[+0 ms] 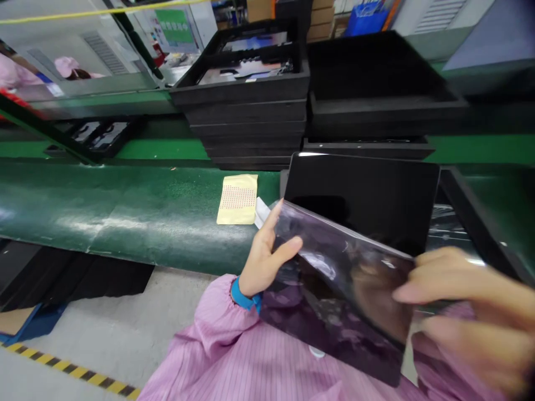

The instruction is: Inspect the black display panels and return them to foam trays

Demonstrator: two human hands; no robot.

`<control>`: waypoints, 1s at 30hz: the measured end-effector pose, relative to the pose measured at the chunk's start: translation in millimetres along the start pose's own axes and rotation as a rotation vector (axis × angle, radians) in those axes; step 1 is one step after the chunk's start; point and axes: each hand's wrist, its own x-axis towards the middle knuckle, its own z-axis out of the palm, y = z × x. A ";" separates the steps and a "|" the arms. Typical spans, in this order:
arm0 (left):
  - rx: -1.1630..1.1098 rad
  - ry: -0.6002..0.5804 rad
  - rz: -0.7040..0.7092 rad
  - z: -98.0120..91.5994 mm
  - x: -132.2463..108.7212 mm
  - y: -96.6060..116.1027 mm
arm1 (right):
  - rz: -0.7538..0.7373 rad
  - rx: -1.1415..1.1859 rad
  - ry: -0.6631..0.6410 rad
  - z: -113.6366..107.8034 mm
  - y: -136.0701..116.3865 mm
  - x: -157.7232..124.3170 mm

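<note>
My left hand [267,256], with a blue band at the wrist, grips the left side of a dark glossy screen panel [334,301]. Its thumb lies across the panel's face. Clear film-like wrinkles and reflections show on that face, and the panel is tilted in front of my body. At the panel's upper right corner, my right hand [468,312] is blurred, its fingertips closed on the edge; whether they also pinch film is unclear. Just beyond lies another black screen panel [363,195], partly covered by the held one.
A yellow sheet of small dots [237,199] and a white slip [262,211] rest on the green bench [125,206]. Stacked black trays [251,120] stand behind, beside a large black tray [384,106]. An open tray [476,217] sits at right.
</note>
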 end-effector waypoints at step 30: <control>0.255 0.319 0.125 -10.1 31.0 19.6 | -0.117 0.249 0.585 7.8 27.2 108.5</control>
